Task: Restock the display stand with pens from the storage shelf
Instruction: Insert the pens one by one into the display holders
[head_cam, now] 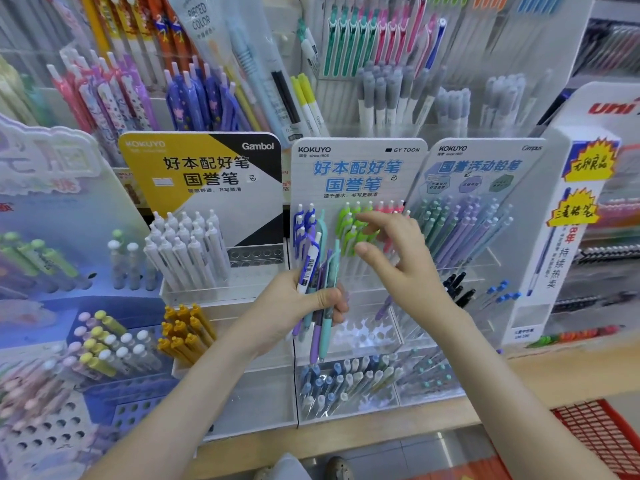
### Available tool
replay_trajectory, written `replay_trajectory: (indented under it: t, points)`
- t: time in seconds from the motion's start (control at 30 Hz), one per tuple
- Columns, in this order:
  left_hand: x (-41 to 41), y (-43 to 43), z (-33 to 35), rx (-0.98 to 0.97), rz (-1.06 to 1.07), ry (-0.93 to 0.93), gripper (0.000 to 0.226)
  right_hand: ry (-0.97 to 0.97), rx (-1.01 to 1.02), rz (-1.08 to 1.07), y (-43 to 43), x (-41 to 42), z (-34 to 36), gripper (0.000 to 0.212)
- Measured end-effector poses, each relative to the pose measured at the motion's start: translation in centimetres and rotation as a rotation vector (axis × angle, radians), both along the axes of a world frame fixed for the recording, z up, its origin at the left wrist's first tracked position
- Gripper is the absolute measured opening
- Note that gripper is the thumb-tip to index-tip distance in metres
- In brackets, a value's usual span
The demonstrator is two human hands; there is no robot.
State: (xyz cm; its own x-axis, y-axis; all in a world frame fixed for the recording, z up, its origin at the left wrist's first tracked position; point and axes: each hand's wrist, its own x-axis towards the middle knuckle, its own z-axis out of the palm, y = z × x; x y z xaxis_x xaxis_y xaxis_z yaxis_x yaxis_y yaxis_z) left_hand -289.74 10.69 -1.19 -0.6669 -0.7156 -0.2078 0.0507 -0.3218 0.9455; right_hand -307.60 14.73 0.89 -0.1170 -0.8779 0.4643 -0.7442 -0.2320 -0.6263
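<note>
Clutching slim plastic pens [325,334] in left grip [294,306]; holding right grip [405,268] spread, empty, before green pens [346,221] in clear stand [381,344].

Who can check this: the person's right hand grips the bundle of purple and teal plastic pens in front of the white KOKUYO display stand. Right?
Wrong hand. The head view shows the left hand gripping the bundle of purple and teal plastic pens in front of the white KOKUYO display stand; the right hand holds nothing.
</note>
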Motion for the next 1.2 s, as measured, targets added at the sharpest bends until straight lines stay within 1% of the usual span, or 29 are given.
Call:
replay_trajectory:
  t: [0.07,0.13,0.2,0.3,0.4,0.47,0.53,0.7,0.73,0.8,0.87,0.97,1.1,1.2]
  points:
    - [-0.7,0.0,-0.2,-0.025,-0.024,-0.029,0.023,-0.169,0.152,0.103,1.1,0.3,0.5,0.026]
    - [-1.1,0.1,-0.5,-0.058,-0.050,-0.064,0.017,-0.256,0.273,0.152,1.8,0.5,0.4,0.027]
    - [-1.3,0.3,-0.8,-0.081,-0.063,-0.104,0.008,-0.360,0.346,0.152,2.2,0.6,0.1,0.029]
    - [-0.9,0.5,-1.1,-0.087,-0.082,-0.146,0.010,-0.515,0.415,0.177,2.4,0.5,-0.2,0.021]
    - [0.0,0.7,-1.0,-0.048,-0.085,-0.124,0.015,-0.644,0.438,0.213,2.4,0.8,-0.3,0.017]
    - [0.8,0.9,-1.0,0.033,-0.036,-0.073,0.016,-0.725,0.426,0.224,2.1,1.1,-0.5,0.015]
    - [1.9,0.8,-1.1,0.106,0.017,-0.037,0.013,-0.761,0.416,0.233,1.6,1.3,-0.9,0.016]
    - [5.5,0.4,-2.1,0.079,0.084,-0.111,0.013,-0.836,0.400,0.234,0.6,1.2,-1.6,0.015]
    - [6.2,0.3,-2.3,0.085,0.095,-0.113,0.017,-0.827,0.408,0.233,0.5,1.1,-1.6,0.012]
    - [7.3,0.2,-2.7,0.109,0.136,-0.120,0.026,-0.736,0.433,0.222,0.6,1.0,-1.6,0.007]
    - [8.1,0.2,-3.2,0.137,0.180,-0.107,0.028,-0.567,0.461,0.187,0.6,1.1,-1.6,0.012]
    - [8.6,0.4,-3.6,0.150,0.186,-0.072,0.028,-0.261,0.456,0.132,0.5,1.7,-2.2,0.012]
    - [8.6,0.7,-4.1,0.146,0.172,-0.056,0.026,-0.200,0.461,0.137,0.7,2.6,-3.2,0.010]
    - [8.2,0.9,-4.4,0.146,0.169,-0.055,0.025,-0.116,0.478,0.169,0.8,3.1,-3.8,0.012]
